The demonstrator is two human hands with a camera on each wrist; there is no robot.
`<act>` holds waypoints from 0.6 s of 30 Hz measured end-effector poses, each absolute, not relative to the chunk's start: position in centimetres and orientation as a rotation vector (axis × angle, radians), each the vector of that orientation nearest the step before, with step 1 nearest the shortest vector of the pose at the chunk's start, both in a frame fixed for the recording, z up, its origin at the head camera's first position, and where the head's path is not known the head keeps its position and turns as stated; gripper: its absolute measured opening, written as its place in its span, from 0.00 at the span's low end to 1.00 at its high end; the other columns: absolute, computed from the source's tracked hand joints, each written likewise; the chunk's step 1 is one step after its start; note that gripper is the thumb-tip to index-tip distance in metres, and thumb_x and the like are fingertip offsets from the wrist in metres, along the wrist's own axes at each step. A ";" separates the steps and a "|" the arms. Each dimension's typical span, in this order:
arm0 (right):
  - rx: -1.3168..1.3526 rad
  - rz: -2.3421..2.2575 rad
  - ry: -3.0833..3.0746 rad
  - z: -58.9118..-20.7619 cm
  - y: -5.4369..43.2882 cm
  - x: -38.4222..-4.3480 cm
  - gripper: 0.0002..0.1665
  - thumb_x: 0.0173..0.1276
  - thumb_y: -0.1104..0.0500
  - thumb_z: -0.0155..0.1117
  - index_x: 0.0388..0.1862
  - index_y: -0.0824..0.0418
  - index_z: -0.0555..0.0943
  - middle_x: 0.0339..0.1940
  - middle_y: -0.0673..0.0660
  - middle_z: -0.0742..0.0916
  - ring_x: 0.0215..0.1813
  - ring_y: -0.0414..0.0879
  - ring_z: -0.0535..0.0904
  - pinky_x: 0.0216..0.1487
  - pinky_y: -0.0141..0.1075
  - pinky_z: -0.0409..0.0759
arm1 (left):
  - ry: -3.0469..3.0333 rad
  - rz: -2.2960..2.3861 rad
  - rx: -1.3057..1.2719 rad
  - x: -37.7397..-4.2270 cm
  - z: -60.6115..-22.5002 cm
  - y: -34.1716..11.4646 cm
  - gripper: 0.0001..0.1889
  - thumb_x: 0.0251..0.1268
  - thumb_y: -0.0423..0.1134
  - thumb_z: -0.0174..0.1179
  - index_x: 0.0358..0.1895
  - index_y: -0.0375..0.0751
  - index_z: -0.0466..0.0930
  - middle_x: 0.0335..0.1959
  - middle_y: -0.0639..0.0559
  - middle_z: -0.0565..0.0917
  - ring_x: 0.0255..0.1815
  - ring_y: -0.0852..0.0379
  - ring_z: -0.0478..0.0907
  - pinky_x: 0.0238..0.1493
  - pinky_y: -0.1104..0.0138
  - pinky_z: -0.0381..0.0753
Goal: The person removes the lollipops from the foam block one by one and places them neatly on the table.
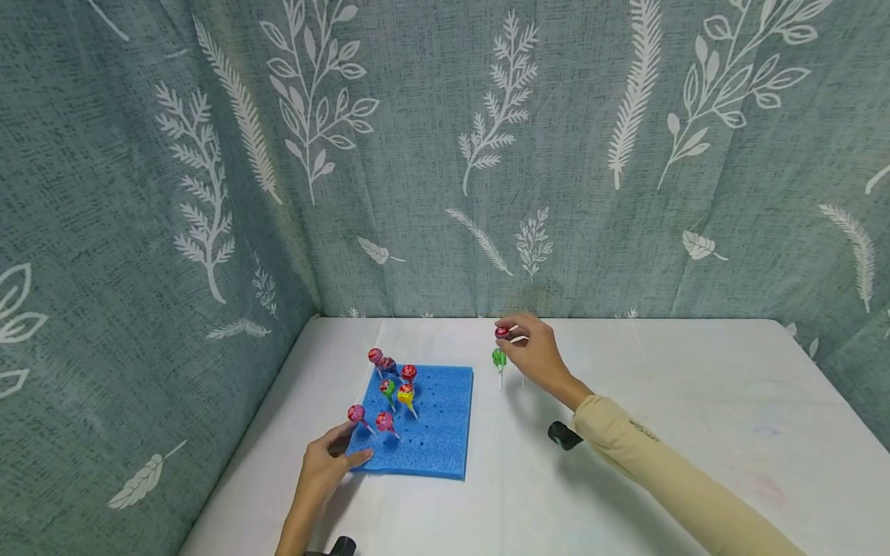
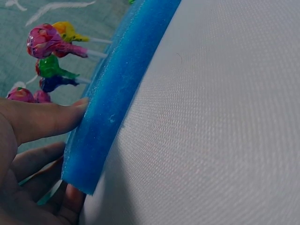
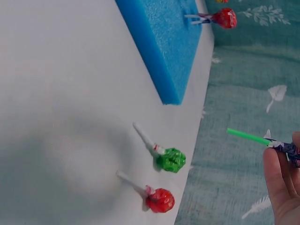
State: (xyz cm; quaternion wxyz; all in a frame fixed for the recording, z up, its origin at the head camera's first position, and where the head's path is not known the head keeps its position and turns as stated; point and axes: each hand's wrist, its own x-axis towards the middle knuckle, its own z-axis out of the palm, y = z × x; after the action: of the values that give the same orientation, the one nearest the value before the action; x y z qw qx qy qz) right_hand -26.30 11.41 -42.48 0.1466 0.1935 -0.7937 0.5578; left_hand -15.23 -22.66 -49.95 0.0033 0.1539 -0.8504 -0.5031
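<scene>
A blue foam board (image 1: pixel 438 432) lies on the table with several wrapped lollipops standing in its left part, among them a yellow one (image 1: pixel 406 394) and a pink one (image 1: pixel 385 422). My left hand (image 1: pixel 325 467) grips the board's near left corner, with the thumb along its near edge. To the right of the board, my right hand (image 1: pixel 538 354) pinches a lollipop (image 3: pixel 281 146) with a dark wrapper and a green stick. Below that hand a green lollipop (image 3: pixel 171 160) lies on the table beside a red lollipop (image 3: pixel 160 200); the hand mostly hides the red one in the head view.
The white table (image 1: pixel 667 386) meets a green leaf-patterned curtain (image 1: pixel 431 154) at its back and left. Rows of small holes mark the foam board. Black wrist gear (image 1: pixel 564 435) shows under the right sleeve.
</scene>
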 end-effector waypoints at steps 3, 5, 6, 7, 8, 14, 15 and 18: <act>0.521 1.585 -2.304 -42.8 12.0 -26.5 0.15 0.59 0.70 0.67 0.46 0.66 0.81 0.43 0.62 0.80 0.42 0.54 0.83 0.41 0.39 0.82 | -2.666 -1.578 0.490 -15.2 -49.9 -22.7 0.36 0.47 0.39 0.73 0.63 0.34 0.71 0.52 0.34 0.78 0.53 0.40 0.73 0.54 0.47 0.70; 0.494 1.586 -2.312 -42.9 12.3 -26.5 0.15 0.59 0.69 0.67 0.46 0.65 0.82 0.42 0.61 0.81 0.42 0.53 0.83 0.41 0.39 0.81 | -2.665 -1.575 0.492 -15.2 -50.0 -22.6 0.36 0.47 0.39 0.73 0.62 0.34 0.71 0.52 0.34 0.78 0.53 0.40 0.73 0.54 0.47 0.70; 0.483 1.583 -2.314 -42.9 12.5 -26.5 0.15 0.59 0.70 0.67 0.46 0.65 0.82 0.42 0.61 0.81 0.42 0.53 0.83 0.41 0.39 0.82 | -2.665 -1.576 0.492 -15.2 -50.0 -22.6 0.36 0.47 0.39 0.73 0.62 0.34 0.71 0.52 0.34 0.78 0.53 0.40 0.73 0.54 0.47 0.71; 0.471 1.580 -2.317 -42.9 12.6 -26.5 0.15 0.58 0.70 0.67 0.46 0.65 0.82 0.42 0.61 0.81 0.42 0.53 0.83 0.41 0.39 0.81 | -2.665 -1.577 0.491 -15.3 -50.0 -22.6 0.36 0.47 0.39 0.73 0.62 0.34 0.71 0.52 0.34 0.78 0.53 0.40 0.73 0.54 0.47 0.71; 0.464 1.574 -2.319 -42.9 12.8 -26.5 0.14 0.58 0.70 0.67 0.45 0.65 0.82 0.42 0.61 0.81 0.42 0.53 0.83 0.41 0.39 0.81 | -2.665 -1.578 0.490 -15.3 -50.0 -22.7 0.36 0.47 0.39 0.73 0.62 0.34 0.71 0.52 0.34 0.78 0.53 0.40 0.73 0.54 0.47 0.71; 0.420 1.584 -2.331 -43.2 13.5 -26.7 0.14 0.58 0.71 0.67 0.45 0.66 0.81 0.42 0.62 0.82 0.41 0.54 0.83 0.38 0.37 0.81 | -2.663 -1.575 0.482 -15.3 -50.0 -22.7 0.35 0.47 0.38 0.73 0.62 0.34 0.71 0.52 0.35 0.78 0.53 0.41 0.74 0.54 0.48 0.71; 0.413 1.587 -2.334 -43.3 13.6 -26.7 0.14 0.58 0.71 0.67 0.45 0.66 0.81 0.42 0.62 0.82 0.41 0.54 0.83 0.38 0.36 0.81 | -2.662 -1.573 0.483 -15.3 -50.0 -22.7 0.35 0.47 0.38 0.73 0.62 0.34 0.71 0.52 0.35 0.78 0.53 0.41 0.74 0.54 0.48 0.71; 0.384 1.574 -2.354 -43.5 14.0 -26.7 0.14 0.59 0.70 0.67 0.45 0.65 0.81 0.42 0.62 0.83 0.41 0.54 0.83 0.38 0.35 0.81 | -2.662 -1.576 0.485 -15.3 -50.0 -22.7 0.35 0.47 0.38 0.73 0.62 0.34 0.72 0.52 0.34 0.78 0.53 0.41 0.74 0.54 0.48 0.71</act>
State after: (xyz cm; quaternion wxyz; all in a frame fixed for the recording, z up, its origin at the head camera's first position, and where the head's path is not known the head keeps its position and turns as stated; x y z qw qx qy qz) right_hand -26.74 13.99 -43.45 0.1414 0.1331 -0.8154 0.5453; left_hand -15.29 -22.69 -50.02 0.0050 0.1548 -0.8501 -0.5033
